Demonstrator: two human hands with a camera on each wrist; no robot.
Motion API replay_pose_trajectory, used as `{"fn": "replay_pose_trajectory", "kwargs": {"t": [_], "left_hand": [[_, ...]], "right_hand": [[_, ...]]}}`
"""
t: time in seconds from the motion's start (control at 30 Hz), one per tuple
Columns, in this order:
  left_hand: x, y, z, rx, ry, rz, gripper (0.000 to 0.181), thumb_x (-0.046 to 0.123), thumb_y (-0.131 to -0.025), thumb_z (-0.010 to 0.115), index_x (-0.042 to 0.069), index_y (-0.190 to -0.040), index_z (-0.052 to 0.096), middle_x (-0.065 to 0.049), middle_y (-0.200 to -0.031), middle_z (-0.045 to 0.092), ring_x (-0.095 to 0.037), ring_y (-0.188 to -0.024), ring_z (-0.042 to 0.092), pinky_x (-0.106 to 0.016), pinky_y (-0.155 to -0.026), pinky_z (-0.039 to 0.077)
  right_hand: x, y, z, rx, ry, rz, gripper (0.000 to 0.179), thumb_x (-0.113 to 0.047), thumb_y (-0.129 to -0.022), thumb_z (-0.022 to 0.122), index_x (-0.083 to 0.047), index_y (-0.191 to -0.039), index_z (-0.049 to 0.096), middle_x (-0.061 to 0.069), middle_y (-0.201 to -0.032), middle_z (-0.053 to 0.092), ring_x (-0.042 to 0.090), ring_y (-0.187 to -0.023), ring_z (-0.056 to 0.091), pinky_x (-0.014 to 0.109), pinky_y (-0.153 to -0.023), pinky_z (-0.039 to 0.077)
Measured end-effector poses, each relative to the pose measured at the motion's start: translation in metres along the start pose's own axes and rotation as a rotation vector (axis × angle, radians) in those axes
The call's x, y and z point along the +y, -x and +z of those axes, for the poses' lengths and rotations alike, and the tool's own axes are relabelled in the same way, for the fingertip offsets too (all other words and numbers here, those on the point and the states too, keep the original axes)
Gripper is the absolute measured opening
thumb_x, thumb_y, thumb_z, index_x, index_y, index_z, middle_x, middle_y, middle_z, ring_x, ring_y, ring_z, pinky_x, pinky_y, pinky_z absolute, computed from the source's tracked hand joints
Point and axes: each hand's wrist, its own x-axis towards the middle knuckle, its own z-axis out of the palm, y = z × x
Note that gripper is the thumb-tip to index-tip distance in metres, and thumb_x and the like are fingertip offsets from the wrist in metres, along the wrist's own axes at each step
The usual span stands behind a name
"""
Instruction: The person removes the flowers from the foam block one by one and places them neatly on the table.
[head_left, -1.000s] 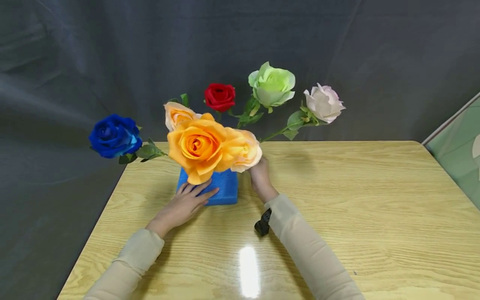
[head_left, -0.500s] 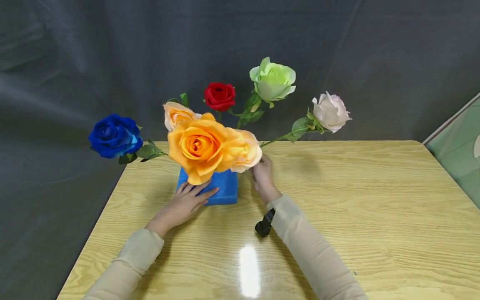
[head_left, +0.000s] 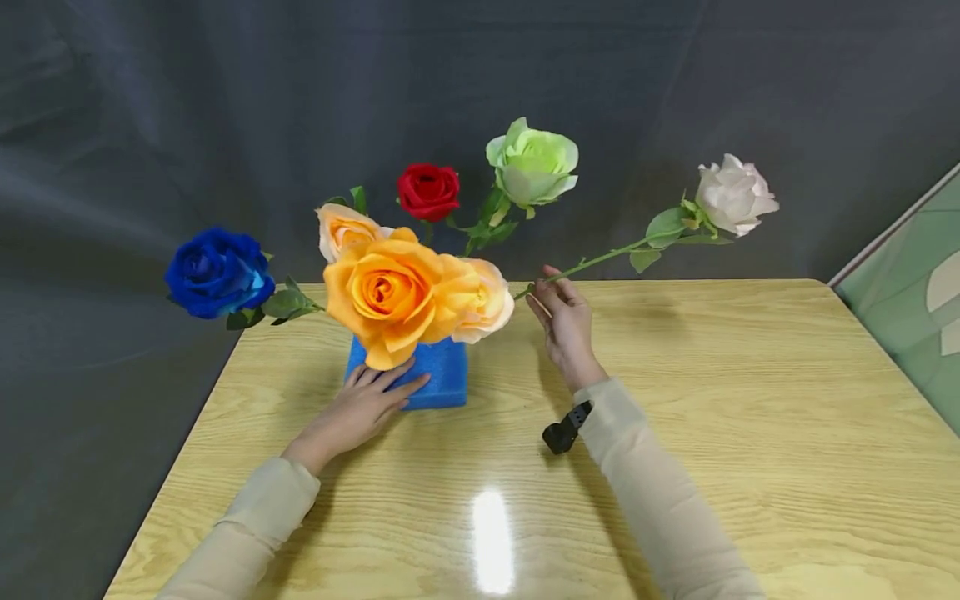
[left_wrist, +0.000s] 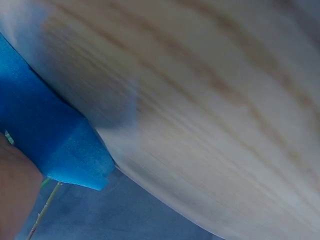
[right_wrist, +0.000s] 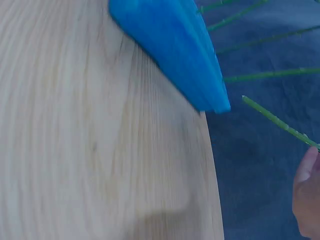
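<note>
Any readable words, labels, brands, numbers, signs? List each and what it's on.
None readable in any view.
White rose, blue block: no text visible.
Black wrist device: too small to read any marking.
Green panel, right edge: pale shapes, cut off; no letters discernible.

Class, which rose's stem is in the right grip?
The white rose, farthest right: its stem ends clear of the foam; the right grip holds no other.
</note>
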Motion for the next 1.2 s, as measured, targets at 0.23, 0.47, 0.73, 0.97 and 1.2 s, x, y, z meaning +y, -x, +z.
{"fn": "replay_pose_trajectory", "kwargs": {"t": [0.23,0.47,0.73,0.97,1.2], "left_hand": [[0.002,0.000,0.001,-0.021,0.027,-0.012,0.044,0.028,-0.102,0.044,0.030,-0.145,0.042,-0.005,-0.155,0.035,-0.031,-0.143,0.031,-0.061,-0.111,0.024],[0.002,-0.004,0.001,-0.048,0.011,-0.029,0.047,0.022,-0.099,0.051,0.027,-0.145,0.044,-0.005,-0.156,0.034,-0.031,-0.144,0.030,-0.060,-0.113,0.023],[0.002,-0.004,0.001,-0.051,0.019,-0.046,0.047,0.022,-0.099,0.050,0.028,-0.145,0.043,-0.004,-0.156,0.033,-0.030,-0.144,0.029,-0.060,-0.113,0.023],[0.003,-0.004,0.000,-0.046,0.008,-0.035,0.047,0.022,-0.099,0.052,0.027,-0.144,0.044,-0.005,-0.155,0.036,-0.032,-0.143,0.032,-0.062,-0.112,0.025],[0.004,-0.003,-0.002,-0.067,0.016,-0.050,0.046,0.023,-0.099,0.050,0.027,-0.145,0.043,-0.005,-0.155,0.034,-0.032,-0.144,0.029,-0.061,-0.113,0.023]], "right_hand": [[-0.015,-0.001,-0.028,-0.010,0.043,0.022,0.019,-0.006,-0.096,0.053,-0.019,-0.106,0.062,-0.005,-0.088,0.058,0.004,-0.079,0.064,0.016,-0.080,0.055],[-0.037,-0.001,-0.057,-0.098,0.056,0.030,0.024,-0.003,-0.096,0.053,-0.018,-0.112,0.061,-0.001,-0.094,0.059,0.005,-0.083,0.066,0.017,-0.082,0.055],[-0.057,0.000,-0.088,-0.173,0.069,-0.024,0.027,0.001,-0.095,0.053,-0.017,-0.112,0.062,-0.003,-0.085,0.062,0.007,-0.083,0.070,0.017,-0.078,0.056],[-0.078,0.006,-0.122,-0.225,0.160,-0.034,0.030,0.000,-0.093,0.055,-0.017,-0.117,0.059,-0.002,-0.087,0.060,0.007,-0.084,0.068,0.018,-0.080,0.056],[-0.100,0.013,-0.158,-0.267,0.308,-0.002,0.034,0.000,-0.094,0.055,-0.024,-0.117,0.059,-0.004,-0.093,0.055,0.003,-0.085,0.067,0.015,-0.078,0.054]]}}
